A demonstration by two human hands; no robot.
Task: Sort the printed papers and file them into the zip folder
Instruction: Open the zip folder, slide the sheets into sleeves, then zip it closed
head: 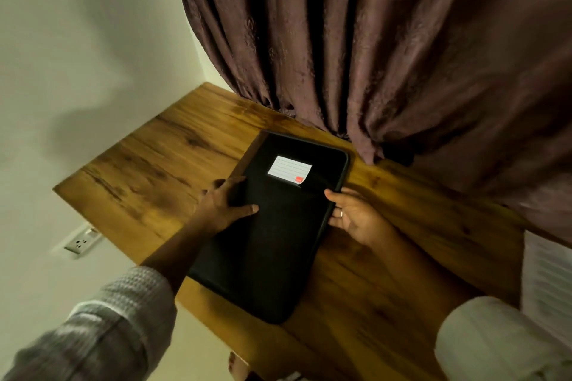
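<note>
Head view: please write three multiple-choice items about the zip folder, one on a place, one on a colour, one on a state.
1. Where is the white label?
A. On the curtain
B. On the zip folder, near its far end
C. On the wall
2. What colour is the folder?
A. Black
B. Red
C. Brown
3. How is the folder?
A. Standing upright
B. Open, papers inside
C. Flat and closed on the table

Key: 1 B, the label sits on the cover's far part; 2 A, its cover is black; 3 C, it lies flat and closed, the left hand and the right hand at its sides.
</note>
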